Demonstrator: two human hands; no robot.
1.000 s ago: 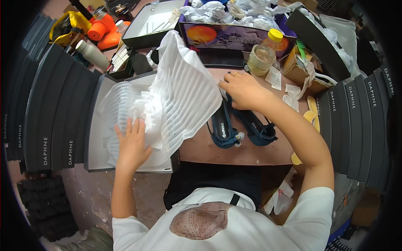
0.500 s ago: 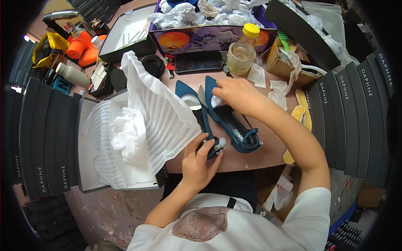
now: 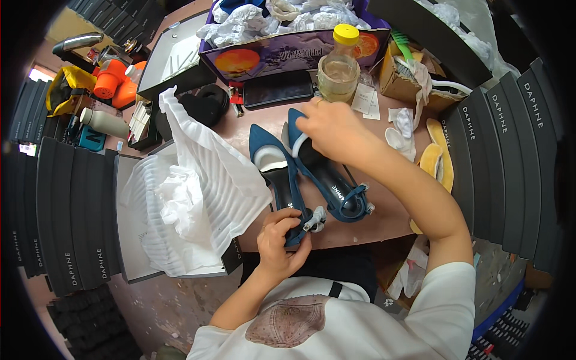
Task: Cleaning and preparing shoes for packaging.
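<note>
Two dark teal pointed slingback shoes lie on the table in front of me, toes pointing away. My left hand (image 3: pixel 281 243) closes round the heel end of the left shoe (image 3: pixel 260 138), with fingers over its black insole. A white curved lining or insert shows in that shoe's toe opening. My right hand (image 3: pixel 332 131) bends over the toe of the right shoe (image 3: pixel 350 203), fingers gripping at its opening, where a white edge shows. That hand hides part of the toe. White wrapping covers a small part at each heel strap.
To the left, an open shoe box (image 3: pixel 135 240) holds white ribbed wrapping (image 3: pixel 225 180) and crumpled paper. Behind the shoes are a phone (image 3: pixel 278 90), a yellow-lidded jar (image 3: pixel 339 78) and a purple box (image 3: pixel 270 60) of crumpled paper. Dark shoe boxes (image 3: pixel 516 144) stand at both sides.
The left shoe's heel has come nearer to me, with my left hand on it, and more of its insole shows. White paper that was by my right fingers no longer shows there.
</note>
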